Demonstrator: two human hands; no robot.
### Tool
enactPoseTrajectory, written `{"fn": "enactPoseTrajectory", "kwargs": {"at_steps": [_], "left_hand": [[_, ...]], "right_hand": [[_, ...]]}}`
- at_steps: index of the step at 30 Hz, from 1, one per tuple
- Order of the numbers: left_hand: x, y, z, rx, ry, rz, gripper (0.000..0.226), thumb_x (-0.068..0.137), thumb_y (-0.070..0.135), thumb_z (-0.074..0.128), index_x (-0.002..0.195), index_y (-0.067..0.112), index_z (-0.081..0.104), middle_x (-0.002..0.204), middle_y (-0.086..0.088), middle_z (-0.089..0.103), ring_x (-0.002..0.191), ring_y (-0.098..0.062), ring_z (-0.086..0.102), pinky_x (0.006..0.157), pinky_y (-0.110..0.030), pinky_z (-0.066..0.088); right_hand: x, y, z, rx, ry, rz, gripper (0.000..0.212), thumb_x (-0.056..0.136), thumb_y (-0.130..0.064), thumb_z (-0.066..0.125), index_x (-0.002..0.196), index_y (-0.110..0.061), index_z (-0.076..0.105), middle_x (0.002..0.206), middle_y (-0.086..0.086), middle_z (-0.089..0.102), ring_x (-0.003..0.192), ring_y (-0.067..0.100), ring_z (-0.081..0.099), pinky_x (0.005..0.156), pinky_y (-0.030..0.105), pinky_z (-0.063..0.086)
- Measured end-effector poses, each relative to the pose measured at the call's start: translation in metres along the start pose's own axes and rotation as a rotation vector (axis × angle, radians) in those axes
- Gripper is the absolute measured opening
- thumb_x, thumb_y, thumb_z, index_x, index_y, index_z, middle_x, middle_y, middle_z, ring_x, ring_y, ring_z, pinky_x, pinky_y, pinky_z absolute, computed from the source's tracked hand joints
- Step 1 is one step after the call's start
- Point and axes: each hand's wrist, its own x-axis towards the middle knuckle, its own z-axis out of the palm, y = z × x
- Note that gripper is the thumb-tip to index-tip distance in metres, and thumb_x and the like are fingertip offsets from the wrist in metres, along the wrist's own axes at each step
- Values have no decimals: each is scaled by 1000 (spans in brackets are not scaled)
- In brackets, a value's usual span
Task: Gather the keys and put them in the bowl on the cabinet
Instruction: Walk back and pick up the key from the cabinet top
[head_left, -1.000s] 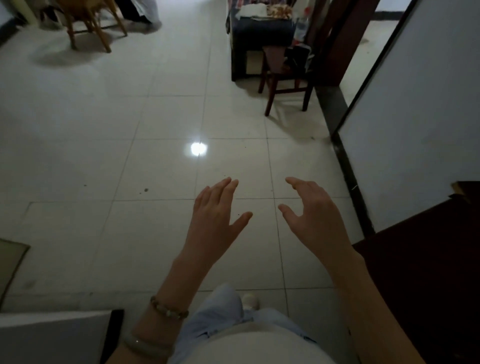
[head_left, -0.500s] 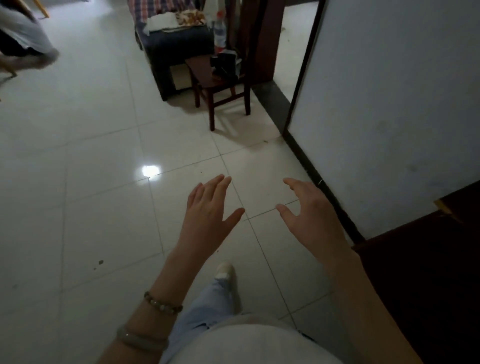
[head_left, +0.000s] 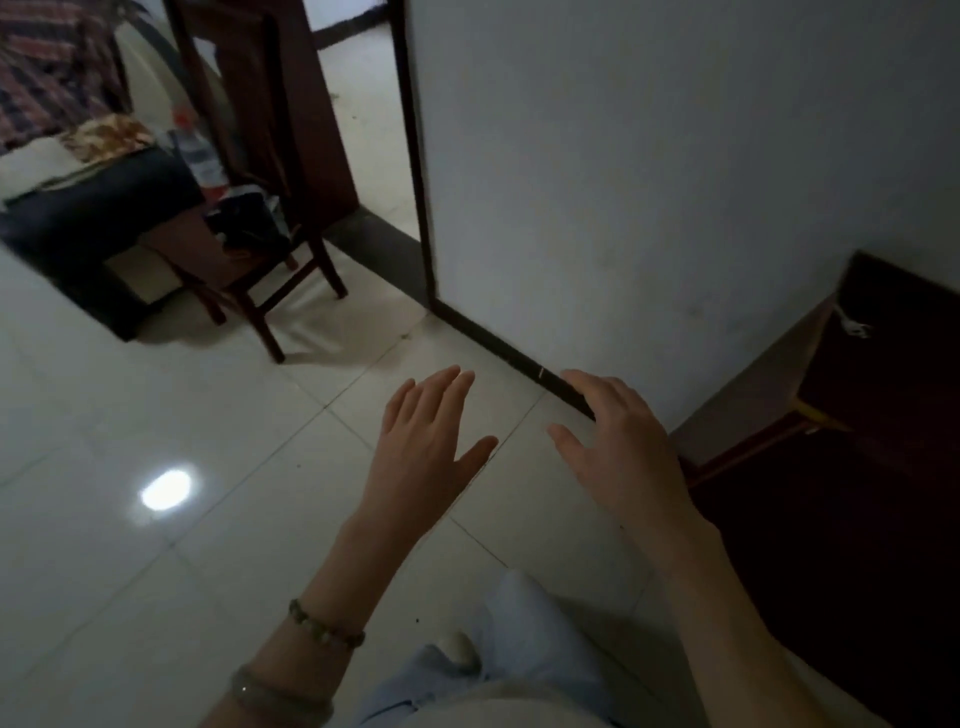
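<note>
My left hand (head_left: 423, 452) and my right hand (head_left: 621, 447) hover side by side over the pale tiled floor, both empty with fingers spread. A dark wooden cabinet (head_left: 857, 467) stands at the right, against the white wall. On its top, near the wall, lies a small pale metallic thing (head_left: 854, 327), too small to tell whether it is keys. No bowl shows in this view.
A dark wooden chair (head_left: 244, 260) with dark items on its seat stands at the upper left, beside a black low table (head_left: 88, 218) with cloths and a plastic bottle (head_left: 200, 156). A doorway (head_left: 358, 104) opens past the wall's corner. My leg and shoe (head_left: 462, 647) are below.
The view has swung to the right: the chair and low table slid to the upper left and the cabinet's top came into sight. Both hands kept their spread pose.
</note>
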Motion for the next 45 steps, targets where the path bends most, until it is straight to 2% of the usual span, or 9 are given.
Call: {"fn": "enactPoseTrajectory", "kwargs": {"at_steps": [11,18,21,30,34,39,45], "left_hand": [[182,30,33,-71,-11,255,65,83,42,61,135,10,38,140,-12,45,130,-26,40,112,-41,22],[284,85,63,-134,-55,445,66,82,39,64,134,8,39,139,-12,47,130,-25,41,111,-37,18],[313,108,76,-165,-74,546,64,81,37,65,133,6,42,136,-13,50,126,-27,45,110,-40,23],[371,178,112,-249,-181,859,64,80,36,67,131,6,44,133,-14,52,124,-28,48,108,-43,29],[396,202,131,-283,-257,1005,64,81,34,68,132,6,43,135,-14,51,125,-28,47,109,-41,25],[437,227,158,-302,-360,1193,66,84,38,62,138,12,35,144,-9,41,132,-23,36,112,-34,11],[481,252,190,-369,-442,1409,62,82,37,61,132,7,42,136,-15,49,125,-29,45,109,-41,22]], "right_hand": [[108,68,-38,-16,208,202,53,82,-21,65,129,-16,43,124,8,56,112,21,49,86,34,47],[160,122,-80,-77,319,311,53,83,-27,63,131,-18,41,129,3,54,117,18,48,88,27,43],[163,141,-94,-79,373,390,53,83,-24,64,131,-17,41,130,5,53,117,20,48,91,29,43],[157,181,-120,-148,527,631,51,84,-27,62,130,-18,43,130,5,53,117,17,46,89,22,34],[159,197,-121,-157,577,796,49,86,-33,58,130,-19,42,131,3,50,118,14,44,91,18,30],[168,212,-121,-156,703,969,47,83,-27,62,127,-21,45,124,2,54,111,16,48,84,24,38],[183,228,-113,-194,809,1186,48,82,-26,64,126,-21,46,118,0,56,108,16,49,78,24,39]]}}
